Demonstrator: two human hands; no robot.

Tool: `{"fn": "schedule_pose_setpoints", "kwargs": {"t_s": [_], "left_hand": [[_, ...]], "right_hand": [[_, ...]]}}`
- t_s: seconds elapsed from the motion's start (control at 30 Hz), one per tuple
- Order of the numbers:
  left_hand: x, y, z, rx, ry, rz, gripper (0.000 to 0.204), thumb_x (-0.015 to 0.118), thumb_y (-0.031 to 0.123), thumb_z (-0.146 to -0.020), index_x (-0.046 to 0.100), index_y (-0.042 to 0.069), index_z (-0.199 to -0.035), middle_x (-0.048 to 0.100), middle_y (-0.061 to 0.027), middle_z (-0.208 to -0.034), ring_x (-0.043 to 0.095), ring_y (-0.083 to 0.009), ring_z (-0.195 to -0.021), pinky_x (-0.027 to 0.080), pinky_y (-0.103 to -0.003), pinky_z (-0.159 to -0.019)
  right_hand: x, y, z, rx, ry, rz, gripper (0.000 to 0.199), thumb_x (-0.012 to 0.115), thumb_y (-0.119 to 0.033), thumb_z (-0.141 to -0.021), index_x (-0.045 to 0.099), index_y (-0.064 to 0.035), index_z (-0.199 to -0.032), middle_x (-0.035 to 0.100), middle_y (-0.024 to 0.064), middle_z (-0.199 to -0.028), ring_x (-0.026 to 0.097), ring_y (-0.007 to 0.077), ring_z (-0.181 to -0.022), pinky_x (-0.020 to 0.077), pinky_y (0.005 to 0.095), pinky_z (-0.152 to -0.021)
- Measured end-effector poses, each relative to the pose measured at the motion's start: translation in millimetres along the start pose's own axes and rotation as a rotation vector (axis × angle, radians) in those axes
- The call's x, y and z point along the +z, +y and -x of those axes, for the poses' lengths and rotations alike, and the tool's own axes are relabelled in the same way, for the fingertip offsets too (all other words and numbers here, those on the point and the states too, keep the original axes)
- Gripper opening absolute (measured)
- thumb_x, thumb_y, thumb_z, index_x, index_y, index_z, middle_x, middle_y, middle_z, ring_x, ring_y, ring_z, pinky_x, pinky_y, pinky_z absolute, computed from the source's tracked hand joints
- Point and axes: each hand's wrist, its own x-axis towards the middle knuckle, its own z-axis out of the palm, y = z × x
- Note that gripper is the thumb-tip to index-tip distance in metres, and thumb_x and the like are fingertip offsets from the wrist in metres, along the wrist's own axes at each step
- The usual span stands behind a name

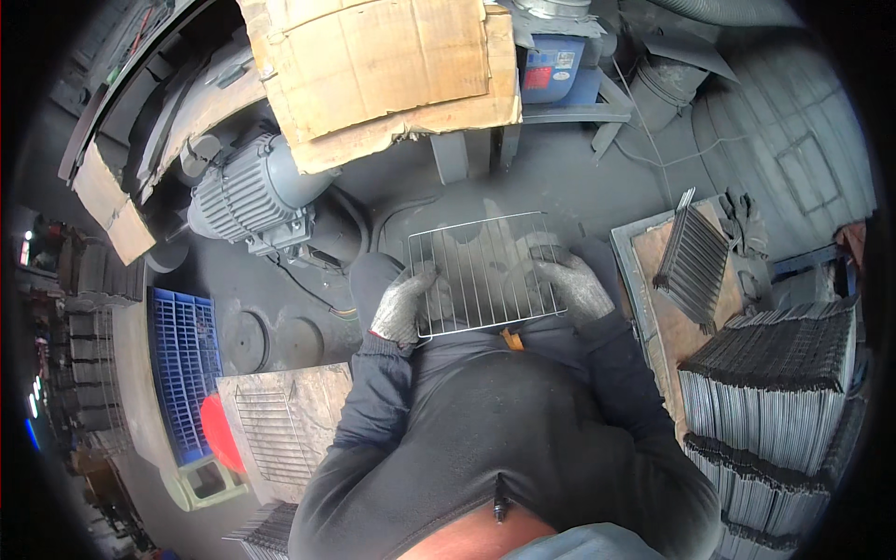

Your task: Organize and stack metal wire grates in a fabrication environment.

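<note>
A rectangular wire rack with thin parallel bars is held over my lap, its frame tilted slightly. My left hand, in a grey-white work glove with dark smudges, is closed on the rack's left side. At the opposite side, my gloved right hand grips the frame, its fingers partly behind the bars. Another wire rack lies on a worn board to my left. On the right, a small bundle of dark racks leans on a brown-topped bench.
Tall stacks of racks stand at the right. A grey electric motor sits ahead on the left, below cardboard sheets. A blue plastic crate, a red round object and a blue container are also around me.
</note>
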Motion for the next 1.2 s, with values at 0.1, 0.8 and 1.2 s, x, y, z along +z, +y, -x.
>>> {"fn": "schedule_pose_setpoints", "kwargs": {"t_s": [0.1,0.8,1.2], "left_hand": [[3.6,-0.8,6.6,0.002,0.007,0.01,0.027,0.062,0.013,-0.106,0.066,-0.001,-0.13,0.076,-0.0115,-0.1,0.076,-0.0209,-0.079,0.065,-0.034,-0.068],[-20.1,25.8,-15.3,0.009,0.015,-0.032,0.033,0.061,0.012,-0.105,0.066,0.001,-0.136,0.076,-0.0107,-0.12,0.076,-0.0213,-0.102,0.064,-0.036,-0.088],[-9.9,56.4,-56.6,-0.017,-0.002,0.079,0.025,0.055,0.016,-0.11,0.068,-0.001,-0.123,0.076,-0.0108,-0.1,0.076,-0.0213,-0.082,0.066,-0.036,-0.074]], "right_hand": [[0.2,-1.7,5.6,0.068,0.0,-0.044,0.039,0.066,-0.021,-0.104,0.064,0.0012,-0.136,0.075,0.0098,-0.102,0.068,0.0142,-0.076,0.0554,0.0295,-0.066],[11.2,3.3,-57.8,0.189,-0.035,-0.082,0.036,0.066,-0.02,-0.104,0.066,0.002,-0.132,0.076,0.0098,-0.1,0.068,0.0141,-0.075,0.0549,0.0296,-0.065],[10.7,-33.5,-99.2,0.162,-0.014,0.0,0.041,0.065,-0.019,-0.099,0.067,0.0006,-0.134,0.077,0.0105,-0.105,0.071,0.0178,-0.083,0.0557,0.0304,-0.07]]}}
